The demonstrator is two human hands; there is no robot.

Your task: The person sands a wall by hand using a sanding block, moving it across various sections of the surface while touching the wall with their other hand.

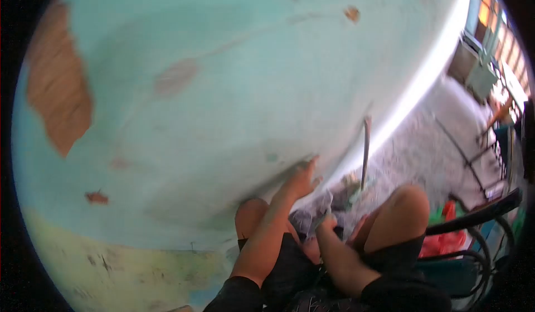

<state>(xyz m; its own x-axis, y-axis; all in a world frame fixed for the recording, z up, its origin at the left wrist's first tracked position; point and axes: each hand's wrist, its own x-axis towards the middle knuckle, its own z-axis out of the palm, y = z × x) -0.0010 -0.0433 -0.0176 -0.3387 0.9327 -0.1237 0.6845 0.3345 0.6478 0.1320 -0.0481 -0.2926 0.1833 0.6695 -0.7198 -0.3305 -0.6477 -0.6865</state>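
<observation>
A large pale green surface (234, 78) fills most of the view, with brown patches where its coating is gone. My left hand (302, 181) is at its lower right part, fingers stretched out and seemingly against it. My right hand (327, 221) is lower, between my knees, with its fingers closed. A small pale piece (327, 201) shows just above those fingers, too blurred to name. I cannot make out whether it is in my grip.
A thin brown stick (366, 153) stands upright beyond my hands. Pale rubble lies at its foot on the dusty grey floor (409, 144). To my right are a chair with a black armrest (473, 211) and a red plastic bag (443, 243). Cluttered furniture stands farther back.
</observation>
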